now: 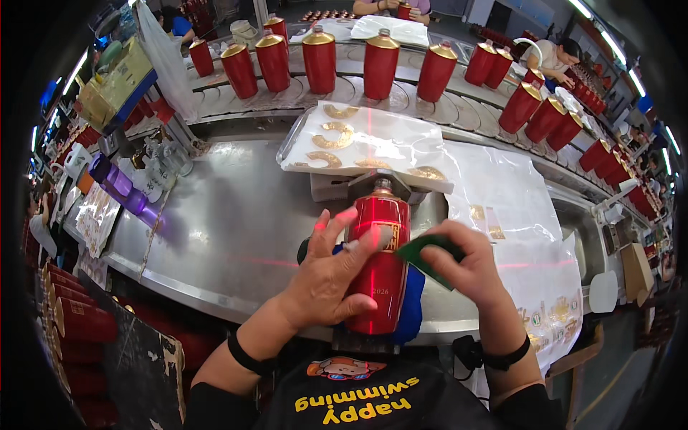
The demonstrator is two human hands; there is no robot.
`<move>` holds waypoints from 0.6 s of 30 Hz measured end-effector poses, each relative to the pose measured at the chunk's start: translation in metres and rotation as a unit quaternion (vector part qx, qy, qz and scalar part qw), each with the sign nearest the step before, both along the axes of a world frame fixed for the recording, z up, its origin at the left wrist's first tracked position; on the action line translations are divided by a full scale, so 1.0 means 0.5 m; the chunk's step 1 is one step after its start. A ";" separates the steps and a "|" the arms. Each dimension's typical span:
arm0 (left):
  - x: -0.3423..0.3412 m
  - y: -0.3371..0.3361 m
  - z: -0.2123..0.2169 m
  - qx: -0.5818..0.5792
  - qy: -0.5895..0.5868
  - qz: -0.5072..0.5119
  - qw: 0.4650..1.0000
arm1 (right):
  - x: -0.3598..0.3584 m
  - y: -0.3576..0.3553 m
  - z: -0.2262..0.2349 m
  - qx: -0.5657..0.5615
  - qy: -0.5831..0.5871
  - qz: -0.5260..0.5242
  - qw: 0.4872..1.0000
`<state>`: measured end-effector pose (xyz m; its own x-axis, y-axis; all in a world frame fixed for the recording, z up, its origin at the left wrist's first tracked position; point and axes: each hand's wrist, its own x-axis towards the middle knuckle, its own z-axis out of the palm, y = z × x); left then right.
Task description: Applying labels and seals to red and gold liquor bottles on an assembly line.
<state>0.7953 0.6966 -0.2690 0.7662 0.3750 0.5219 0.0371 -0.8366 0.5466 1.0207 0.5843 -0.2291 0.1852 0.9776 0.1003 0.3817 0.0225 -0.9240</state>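
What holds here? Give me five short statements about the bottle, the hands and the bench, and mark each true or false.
1. The red bottle lies on its side on the bench, neck pointing away from the person. True.
2. The left hand rests on the bottle. True.
3. The right hand is empty. False: it holds a green card at the bottle's side.
4. The white tray behind the bottle holds gold curved stickers. True.
5. The bottles on the conveyor at the back are blue. False: they are red with gold caps.
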 end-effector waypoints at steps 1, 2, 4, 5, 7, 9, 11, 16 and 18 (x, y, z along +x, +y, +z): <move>-0.005 -0.004 0.004 0.047 0.041 -0.005 0.998 | 0.005 0.004 0.003 0.017 -0.033 -0.019 0.999; -0.011 -0.007 0.004 0.094 0.083 -0.010 0.992 | 0.008 0.010 0.010 0.034 -0.065 -0.037 0.997; -0.023 -0.034 0.007 0.084 0.075 -0.013 0.994 | 0.000 0.026 0.036 0.041 -0.052 -0.021 0.998; -0.028 -0.053 0.004 0.080 0.067 -0.019 0.994 | -0.004 0.042 0.047 0.054 -0.100 0.060 0.992; -0.044 -0.081 -0.015 0.082 0.043 -0.035 0.995 | -0.010 0.084 0.051 0.062 -0.147 0.160 0.974; -0.043 -0.097 -0.036 0.035 0.012 0.003 0.999 | 0.003 0.141 0.032 0.151 -0.248 0.040 0.956; -0.038 -0.107 -0.037 -0.029 0.022 0.077 0.996 | 0.002 0.132 0.038 0.288 -0.455 -0.066 0.840; -0.049 -0.105 -0.050 -0.049 0.047 0.091 0.994 | -0.076 0.003 0.036 0.169 -0.160 0.276 0.932; -0.046 -0.107 -0.048 -0.035 0.037 0.080 0.995 | -0.035 0.032 0.014 0.120 -0.166 0.187 0.961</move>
<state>0.7724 0.6429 -0.2931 0.7287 0.5297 0.4341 0.2097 -0.7760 0.5948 1.0033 0.6002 -0.2223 -0.2549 0.9112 0.3237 0.5781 0.4119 -0.7044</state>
